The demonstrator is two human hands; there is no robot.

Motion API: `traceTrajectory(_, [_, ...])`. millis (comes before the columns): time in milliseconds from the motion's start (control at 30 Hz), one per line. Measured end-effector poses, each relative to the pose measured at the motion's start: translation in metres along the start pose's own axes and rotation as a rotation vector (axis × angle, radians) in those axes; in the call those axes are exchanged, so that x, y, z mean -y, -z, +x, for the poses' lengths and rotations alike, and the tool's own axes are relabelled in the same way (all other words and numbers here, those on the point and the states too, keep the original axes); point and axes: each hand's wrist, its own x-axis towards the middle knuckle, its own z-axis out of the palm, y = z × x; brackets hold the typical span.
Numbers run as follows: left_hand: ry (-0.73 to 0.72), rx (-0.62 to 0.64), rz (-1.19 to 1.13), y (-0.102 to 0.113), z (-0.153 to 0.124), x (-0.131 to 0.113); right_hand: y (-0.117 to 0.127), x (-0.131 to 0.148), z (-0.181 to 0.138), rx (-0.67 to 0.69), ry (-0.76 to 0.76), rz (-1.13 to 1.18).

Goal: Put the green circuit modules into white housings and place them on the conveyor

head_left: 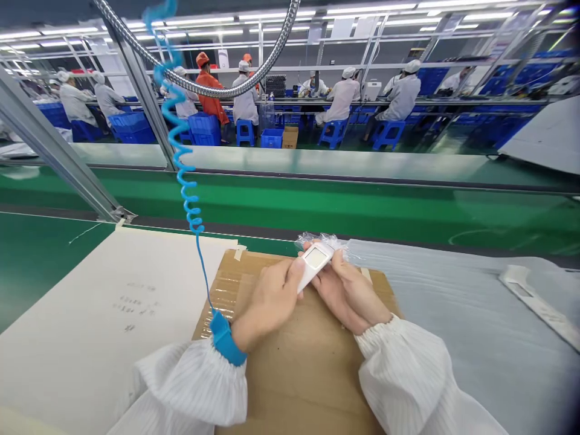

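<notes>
Two bare hands on one small white device (307,272), held up over the middle of the cardboard (312,362), toward its far edge. Left hand (272,290): gripping the near end, thumb on top at the side, fingers mostly hidden below. Right hand (347,287): grasping the far end, thumb at the edge beside the screen (316,257), fingers cupped underneath; exact contact there hidden.

Device lies tilted, screen up. Clear plastic film (338,243) bunches around its far end; can't tell if it is attached or just loose behind.

Handling, my guess: light, stiff hard shell, smooth so a bit slippery, film slippery too. Screen is likely the fragile bit, scratches easily. Best hold: long side edges and the plain body below the screen, thumbs off the glass.

Further out: blue wrist strap (224,338) on the left wrist, coiled blue cord (183,163) rising from it. White paper sheet (90,290) with faint writing left of the cardboard. Pale packing sheet (453,302) on the right, white plastic piece (544,305) lying on it. Green belt (362,208) runs across beyond. Far back, seated workers in caps, blue stools (245,131).
</notes>
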Motion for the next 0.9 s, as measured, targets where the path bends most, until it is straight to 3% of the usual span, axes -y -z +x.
traceTrajectory(133, [0.218, 0.198, -0.445, 0.002, 0.001, -0.007, 0.001, -0.004, -0.001, 0.017, 0.076, -0.059])
traceTrajectory(367, [0.216, 0.338, -0.538, 0.014, 0.002, -0.006, -0.001, -0.008, -0.002, 0.068, 0.153, -0.088])
traceTrajectory(433, [0.115, 0.244, -0.412, 0.009, 0.000, -0.004, -0.003, -0.006, -0.002, 0.017, 0.099, -0.034])
traceTrajectory(500, [-0.041, 0.067, -0.173, 0.003, -0.002, -0.003, -0.005, -0.001, -0.002, -0.042, 0.023, 0.071])
traceTrajectory(567, [-0.176, -0.026, 0.085, -0.005, -0.005, -0.002, -0.006, 0.003, -0.002, -0.092, -0.043, 0.184])
traceTrajectory(700, [-0.232, 0.070, 0.446, -0.012, -0.008, 0.000, -0.008, 0.010, -0.003, -0.171, -0.112, 0.306])
traceTrajectory(900, [-0.300, 0.117, 0.654, -0.011, -0.013, -0.007, -0.009, 0.012, -0.005, -0.213, -0.113, 0.350])
